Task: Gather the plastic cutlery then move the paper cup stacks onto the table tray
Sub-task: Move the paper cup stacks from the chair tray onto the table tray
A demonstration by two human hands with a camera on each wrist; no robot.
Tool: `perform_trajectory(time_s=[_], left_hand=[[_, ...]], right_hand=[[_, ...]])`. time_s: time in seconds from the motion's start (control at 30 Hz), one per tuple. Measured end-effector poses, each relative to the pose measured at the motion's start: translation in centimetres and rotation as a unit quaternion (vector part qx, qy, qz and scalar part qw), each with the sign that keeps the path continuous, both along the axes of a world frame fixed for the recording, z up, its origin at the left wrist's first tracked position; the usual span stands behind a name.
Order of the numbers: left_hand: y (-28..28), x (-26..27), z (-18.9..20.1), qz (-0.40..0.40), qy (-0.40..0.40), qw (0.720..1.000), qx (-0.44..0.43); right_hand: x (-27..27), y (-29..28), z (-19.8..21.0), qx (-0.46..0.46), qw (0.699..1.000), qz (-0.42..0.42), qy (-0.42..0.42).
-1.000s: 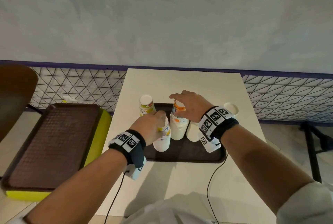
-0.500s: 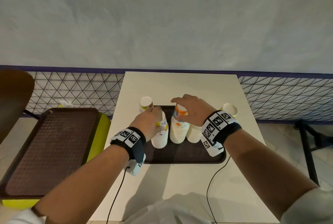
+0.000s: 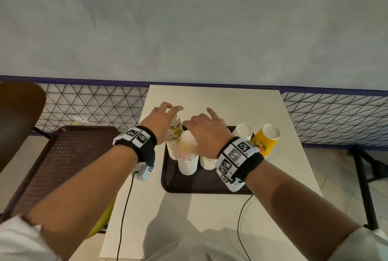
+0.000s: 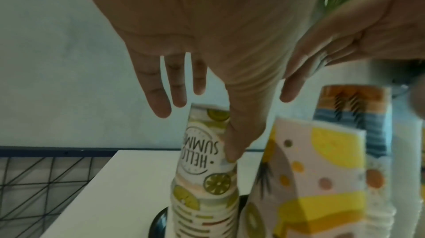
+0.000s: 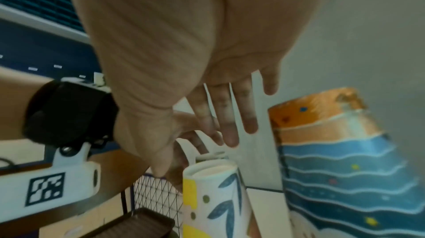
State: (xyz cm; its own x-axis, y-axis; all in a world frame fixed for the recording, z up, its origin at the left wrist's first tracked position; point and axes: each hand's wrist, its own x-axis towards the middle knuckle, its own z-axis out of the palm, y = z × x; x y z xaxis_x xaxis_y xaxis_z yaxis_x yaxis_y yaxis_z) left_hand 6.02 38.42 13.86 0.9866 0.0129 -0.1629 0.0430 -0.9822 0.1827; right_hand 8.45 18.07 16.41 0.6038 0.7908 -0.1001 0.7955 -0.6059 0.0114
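A dark brown tray (image 3: 199,184) on the white table (image 3: 210,218) holds several upside-down paper cup stacks. My left hand (image 3: 168,113) hovers over the lemon-print stack (image 3: 175,132) at the tray's left rim. In the left wrist view the left hand (image 4: 197,129) has straight fingers, and only the thumb touches the lemon-print stack (image 4: 202,178). My right hand (image 3: 203,122) is spread flat above the pink-and-yellow stack (image 3: 188,160) and holds nothing. Beside the right hand (image 5: 195,156) stands the orange-and-blue wave stack (image 5: 340,169). No cutlery shows.
A white-topped stack (image 3: 243,131) and a yellow stack (image 3: 264,143) stand at the tray's right end. A second brown tray (image 3: 63,155) lies on a yellow-green seat left of the table. Wire mesh fencing (image 3: 94,105) and a wall run behind.
Both hands let go of the stacks that they gripped on the tray. The left hand moved back and left to the lemon-print stack, and the right hand lifted and spread.
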Motion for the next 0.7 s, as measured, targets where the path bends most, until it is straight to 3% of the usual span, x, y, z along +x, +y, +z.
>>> perform_trajectory(time_s=[0.1,0.2,0.7], left_hand=[[0.1,1.4,-1.0,-0.015,0.069,0.997,-0.015],[0.1,1.8,-1.9,-0.011,0.066,0.997,-0.045],[1.3,-0.2,-2.7,0.009,0.037,0.999,-0.013]], right_hand=[[0.2,2.1,-0.8,-0.094,0.995,-0.011,0.021],[0.6,3.1,-1.6,-0.132,0.991,-0.016,0.026],[1.0,3.4,-2.4,-0.13,0.99,-0.051,-0.019]])
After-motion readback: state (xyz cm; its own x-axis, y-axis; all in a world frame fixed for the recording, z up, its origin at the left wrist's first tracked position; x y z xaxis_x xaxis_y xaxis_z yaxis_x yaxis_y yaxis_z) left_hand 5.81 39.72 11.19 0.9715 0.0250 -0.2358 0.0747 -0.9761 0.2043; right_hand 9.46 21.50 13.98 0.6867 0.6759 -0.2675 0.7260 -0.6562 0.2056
